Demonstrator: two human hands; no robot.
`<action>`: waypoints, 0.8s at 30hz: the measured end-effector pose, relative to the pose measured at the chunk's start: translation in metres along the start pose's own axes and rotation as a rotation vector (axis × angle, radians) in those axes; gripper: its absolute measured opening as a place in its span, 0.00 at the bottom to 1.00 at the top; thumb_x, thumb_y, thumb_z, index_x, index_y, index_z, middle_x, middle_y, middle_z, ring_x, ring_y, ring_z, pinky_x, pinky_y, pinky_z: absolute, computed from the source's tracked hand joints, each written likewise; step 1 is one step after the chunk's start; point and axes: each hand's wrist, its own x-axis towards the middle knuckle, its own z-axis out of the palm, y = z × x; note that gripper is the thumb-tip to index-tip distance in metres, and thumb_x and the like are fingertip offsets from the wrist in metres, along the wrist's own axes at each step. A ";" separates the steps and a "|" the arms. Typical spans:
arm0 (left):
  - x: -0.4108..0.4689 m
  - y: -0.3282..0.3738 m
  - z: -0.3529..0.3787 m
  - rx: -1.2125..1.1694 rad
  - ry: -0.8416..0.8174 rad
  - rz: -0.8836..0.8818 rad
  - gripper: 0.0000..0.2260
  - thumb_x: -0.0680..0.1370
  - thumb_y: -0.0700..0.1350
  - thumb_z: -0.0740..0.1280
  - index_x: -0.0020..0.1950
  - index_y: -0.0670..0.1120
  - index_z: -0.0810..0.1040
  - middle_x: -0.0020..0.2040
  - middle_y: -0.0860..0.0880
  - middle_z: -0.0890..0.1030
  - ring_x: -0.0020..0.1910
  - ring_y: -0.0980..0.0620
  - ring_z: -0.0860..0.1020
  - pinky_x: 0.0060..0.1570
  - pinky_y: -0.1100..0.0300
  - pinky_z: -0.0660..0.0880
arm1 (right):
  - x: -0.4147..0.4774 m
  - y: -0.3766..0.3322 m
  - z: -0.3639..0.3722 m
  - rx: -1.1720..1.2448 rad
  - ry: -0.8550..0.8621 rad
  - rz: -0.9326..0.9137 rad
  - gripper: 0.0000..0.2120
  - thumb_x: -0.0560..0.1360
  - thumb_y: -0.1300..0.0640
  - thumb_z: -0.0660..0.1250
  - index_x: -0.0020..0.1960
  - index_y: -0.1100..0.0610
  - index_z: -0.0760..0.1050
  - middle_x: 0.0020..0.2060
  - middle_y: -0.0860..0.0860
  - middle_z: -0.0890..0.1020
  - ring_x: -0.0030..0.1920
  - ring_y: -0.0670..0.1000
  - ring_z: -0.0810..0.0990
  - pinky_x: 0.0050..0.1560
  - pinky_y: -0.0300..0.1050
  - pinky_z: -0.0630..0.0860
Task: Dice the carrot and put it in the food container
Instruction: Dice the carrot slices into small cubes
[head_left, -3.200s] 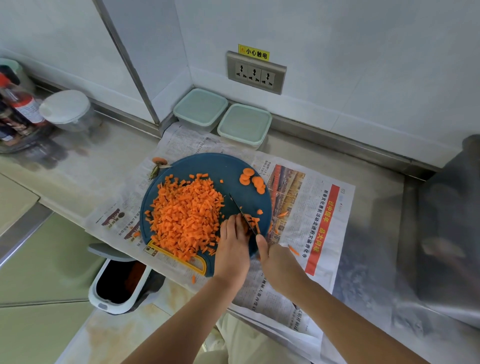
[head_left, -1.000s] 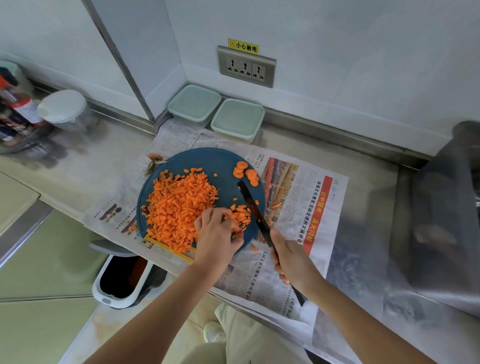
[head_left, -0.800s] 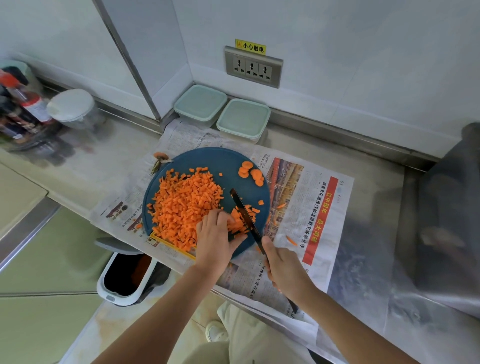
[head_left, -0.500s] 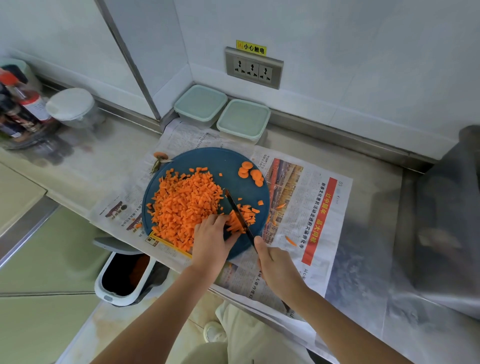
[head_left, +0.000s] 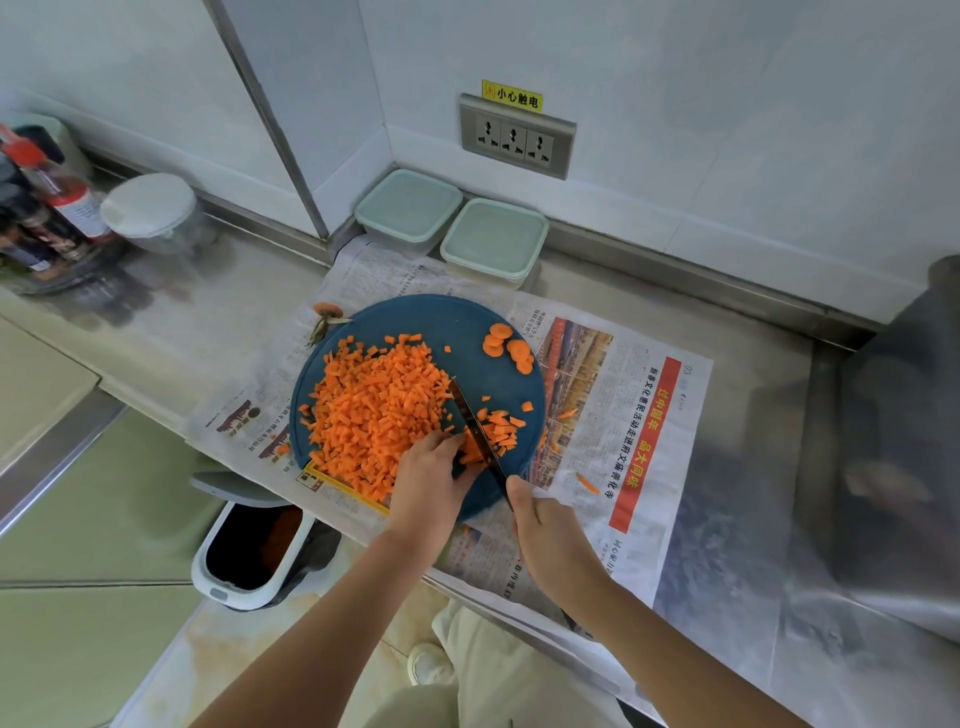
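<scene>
Left hand (head_left: 426, 488) curls onto carrot strips (head_left: 496, 434) at five o'clock on the blue board (head_left: 457, 325); right hand (head_left: 545, 535) grips the knife (head_left: 474, 428), blade pointing toward eleven. Diced carrot (head_left: 379, 415) heaps at nine. Wall sticker (head_left: 511, 96) at twelve reads 小心触电.

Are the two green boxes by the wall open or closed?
Closed. The left container and the right container each have a pale green lid flat on top.

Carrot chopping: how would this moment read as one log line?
step: dicing | right hand grips knife | left hand holds carrot pieces | food containers lidded
</scene>
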 end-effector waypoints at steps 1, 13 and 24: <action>0.000 0.001 -0.002 -0.013 -0.004 -0.005 0.14 0.73 0.42 0.73 0.58 0.40 0.81 0.52 0.43 0.81 0.51 0.41 0.78 0.52 0.53 0.72 | 0.000 -0.002 0.000 -0.011 0.000 -0.003 0.27 0.82 0.42 0.49 0.29 0.57 0.60 0.19 0.45 0.62 0.19 0.44 0.61 0.28 0.44 0.64; 0.009 0.003 -0.003 0.083 -0.088 -0.067 0.09 0.77 0.47 0.69 0.51 0.42 0.82 0.49 0.44 0.78 0.50 0.45 0.74 0.46 0.58 0.67 | 0.013 -0.008 0.004 -0.267 -0.018 0.025 0.26 0.83 0.44 0.44 0.49 0.61 0.72 0.31 0.50 0.70 0.35 0.52 0.73 0.37 0.45 0.72; 0.008 0.001 -0.010 0.005 -0.149 -0.071 0.14 0.76 0.45 0.70 0.59 0.42 0.80 0.54 0.46 0.77 0.52 0.45 0.76 0.49 0.59 0.70 | 0.035 -0.019 0.004 -0.087 -0.032 0.043 0.25 0.81 0.40 0.48 0.32 0.54 0.62 0.29 0.51 0.68 0.28 0.48 0.65 0.31 0.42 0.63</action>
